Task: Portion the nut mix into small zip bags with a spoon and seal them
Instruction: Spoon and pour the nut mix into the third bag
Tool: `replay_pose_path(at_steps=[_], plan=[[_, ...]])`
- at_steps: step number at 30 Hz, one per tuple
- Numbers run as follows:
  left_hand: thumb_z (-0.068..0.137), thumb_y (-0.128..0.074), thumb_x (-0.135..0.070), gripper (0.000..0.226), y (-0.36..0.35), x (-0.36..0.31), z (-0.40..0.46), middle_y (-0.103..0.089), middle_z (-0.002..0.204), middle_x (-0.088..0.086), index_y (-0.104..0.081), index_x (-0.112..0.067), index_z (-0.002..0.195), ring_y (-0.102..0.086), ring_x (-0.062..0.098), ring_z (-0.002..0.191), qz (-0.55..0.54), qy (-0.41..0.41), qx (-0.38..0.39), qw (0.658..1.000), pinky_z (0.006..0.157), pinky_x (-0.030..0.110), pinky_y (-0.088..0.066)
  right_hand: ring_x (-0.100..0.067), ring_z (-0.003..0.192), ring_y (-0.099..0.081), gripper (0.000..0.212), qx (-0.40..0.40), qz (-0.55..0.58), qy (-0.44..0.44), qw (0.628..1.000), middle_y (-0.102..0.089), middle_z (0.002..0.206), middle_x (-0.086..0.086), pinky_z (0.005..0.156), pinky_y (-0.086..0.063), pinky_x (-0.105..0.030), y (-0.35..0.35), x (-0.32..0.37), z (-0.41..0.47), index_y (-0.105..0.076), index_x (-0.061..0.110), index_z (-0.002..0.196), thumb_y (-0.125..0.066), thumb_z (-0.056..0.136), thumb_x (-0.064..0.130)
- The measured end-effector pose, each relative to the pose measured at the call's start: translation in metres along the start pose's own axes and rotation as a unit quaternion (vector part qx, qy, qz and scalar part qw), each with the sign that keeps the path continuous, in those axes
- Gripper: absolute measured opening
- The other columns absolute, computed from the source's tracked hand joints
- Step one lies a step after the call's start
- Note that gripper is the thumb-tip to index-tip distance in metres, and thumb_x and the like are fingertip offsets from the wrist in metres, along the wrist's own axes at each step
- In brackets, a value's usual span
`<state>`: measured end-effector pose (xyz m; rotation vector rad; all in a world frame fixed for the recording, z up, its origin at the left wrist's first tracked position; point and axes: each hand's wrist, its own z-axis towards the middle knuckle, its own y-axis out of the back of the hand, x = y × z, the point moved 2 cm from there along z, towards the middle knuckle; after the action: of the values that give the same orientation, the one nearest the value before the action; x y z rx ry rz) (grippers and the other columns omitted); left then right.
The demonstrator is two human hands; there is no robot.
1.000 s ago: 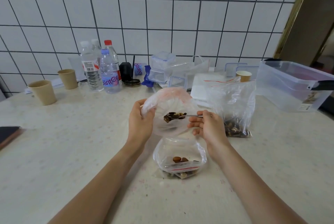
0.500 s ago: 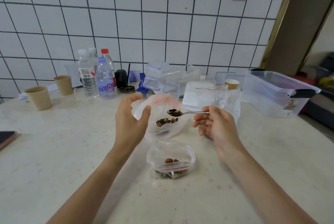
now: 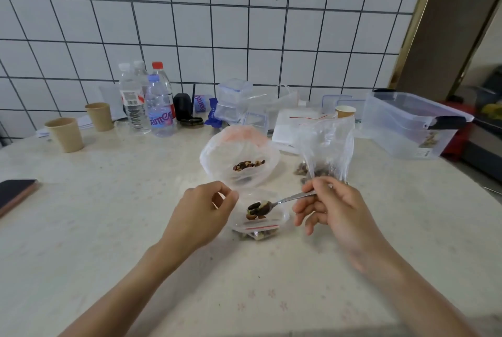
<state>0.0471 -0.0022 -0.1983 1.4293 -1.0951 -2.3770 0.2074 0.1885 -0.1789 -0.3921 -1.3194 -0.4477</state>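
White tiled wall with dark grout at the back, pale speckled bench (image 3: 114, 228) underneath everything. Right hand (image 3: 336, 209) pinches the handle of a small metal spoon (image 3: 274, 202) between thumb and fingers, other fingers loosely curled. The spoon bowl carries a little heap of dark and pale nut mix and sits between the 2 hands, right over the mouth of a small clear zip bag with a red seal strip (image 3: 258, 225). That bag lies on the bench just in front of both hands and already has some nuts in it.

Left hand (image 3: 201, 214) has thumb and forefinger curled together at the left edge of the small bag; looks like it's pinching the plastic, but I honestly can't tell for sure.

Just beyond the hands sits a wide-open clear plastic bag with a pinkish rim (image 3: 240, 157) with a small pile of nut mix at the bottom. Beyond the right hand stands a crumpled clear bag (image 3: 326, 146) with more nuts at its base.

Further back, beyond the left hand: 2 tan paper cups (image 3: 66, 134), a cluster of clear plastic water bottles (image 3: 148, 103). Way off to the left of the left hand, a dark phone (image 3: 15, 192) at the bench edge. Far beyond the right hand, a big clear plastic storage tub (image 3: 407, 124).
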Motion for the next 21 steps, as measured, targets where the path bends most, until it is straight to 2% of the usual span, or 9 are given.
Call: replay_pose_path(at_steps=[3,5,7,9,12,14,16,19,21], plan=[[0.099,-0.062,-0.040,0.026,0.003,-0.010,0.003,-0.068,0.061,0.000,-0.069,-0.026,0.078,-0.067,0.021,0.059,-0.032,-0.002,0.010,0.999,0.069,0.042,-0.057,-0.022,0.073,-0.069,0.027,0.067,-0.167,0.137,0.974,-0.071,0.083,-0.006,0.061,-0.052,-0.030,-0.007,0.003,-0.011,-0.065,0.012,0.102,-0.043,0.108,0.025],[0.100,-0.062,-0.039,0.025,0.004,-0.014,0.006,-0.068,0.060,0.001,-0.070,-0.025,0.081,-0.068,0.023,0.060,-0.026,-0.005,0.011,1.000,0.064,0.039,-0.057,-0.014,0.085,-0.066,0.027,0.134,-0.320,0.239,0.907,-0.066,0.093,0.011,0.073,-0.049,-0.022,-0.010,0.005,-0.018,-0.064,0.019,0.110,-0.041,0.110,0.031],[0.101,-0.062,-0.038,0.024,0.004,-0.013,0.011,-0.067,0.057,-0.001,-0.069,-0.024,0.083,-0.066,0.017,0.053,-0.014,-0.003,0.009,1.000,0.054,0.031,-0.054,-0.008,0.089,-0.062,0.028,0.156,-0.415,0.320,0.838,-0.063,0.100,0.014,0.076,-0.050,-0.026,-0.012,0.007,-0.022,-0.064,0.019,0.118,-0.041,0.109,0.032],[0.101,-0.061,-0.037,0.023,0.004,-0.010,0.016,-0.065,0.052,-0.006,-0.069,-0.023,0.084,-0.062,0.009,0.045,-0.008,0.004,0.012,1.000,0.049,0.024,-0.048,-0.010,0.089,-0.063,0.032,0.148,-0.437,0.348,0.816,-0.063,0.102,0.011,0.075,-0.052,-0.032,-0.010,0.009,-0.021,-0.065,0.015,0.120,-0.041,0.108,0.033],[0.102,-0.061,-0.035,0.024,0.003,-0.003,0.020,-0.065,0.052,-0.006,-0.069,-0.022,0.083,-0.060,0.008,0.042,-0.006,0.010,0.020,1.000,0.048,0.023,-0.048,-0.006,0.087,-0.063,0.029,0.125,-0.379,0.302,0.865,-0.062,0.095,0.017,0.076,-0.051,-0.030,-0.007,0.008,-0.014,-0.065,0.018,0.113,-0.041,0.109,0.033],[0.102,-0.060,-0.037,0.025,0.005,0.007,0.021,-0.066,0.054,-0.006,-0.069,-0.023,0.083,-0.060,0.007,0.042,-0.002,0.019,0.017,1.000,0.049,0.023,-0.048,-0.014,0.080,-0.065,0.025,0.102,-0.279,0.237,0.925,-0.069,0.087,0.006,0.070,-0.052,-0.030,-0.011,0.007,-0.005,-0.066,0.020,0.106,-0.042,0.107,0.028],[0.102,-0.060,-0.041,0.027,0.006,0.015,0.020,-0.068,0.056,-0.004,-0.069,-0.024,0.084,-0.061,0.006,0.043,-0.005,0.017,0.022,1.000,0.051,0.023,-0.048,-0.016,0.070,-0.066,0.025,0.058,-0.178,0.193,0.963,-0.071,0.081,-0.005,0.062,-0.052,-0.031,-0.013,0.007,0.003,-0.066,0.016,0.100,-0.043,0.108,0.023],[0.101,-0.053,-0.056,0.040,0.007,0.021,0.015,-0.070,0.058,-0.004,-0.070,-0.025,0.083,-0.065,0.005,0.046,-0.010,0.014,0.030,0.999,0.054,0.022,-0.046,-0.028,0.067,-0.069,0.028,0.001,-0.038,0.128,0.991,-0.070,0.075,-0.012,0.053,-0.051,-0.034,-0.010,0.003,0.016,-0.060,0.002,0.097,-0.041,0.111,0.016],[0.100,-0.047,-0.063,0.050,0.009,0.025,0.015,-0.071,0.060,-0.004,-0.071,-0.023,0.084,-0.067,0.006,0.048,-0.027,0.039,0.021,0.999,0.053,0.022,-0.045,-0.031,0.065,-0.069,0.029,-0.034,0.032,0.071,0.996,-0.069,0.073,-0.013,0.049,-0.051,-0.033,-0.009,0.000,0.024,-0.058,0.000,0.097,-0.040,0.111,0.018]])
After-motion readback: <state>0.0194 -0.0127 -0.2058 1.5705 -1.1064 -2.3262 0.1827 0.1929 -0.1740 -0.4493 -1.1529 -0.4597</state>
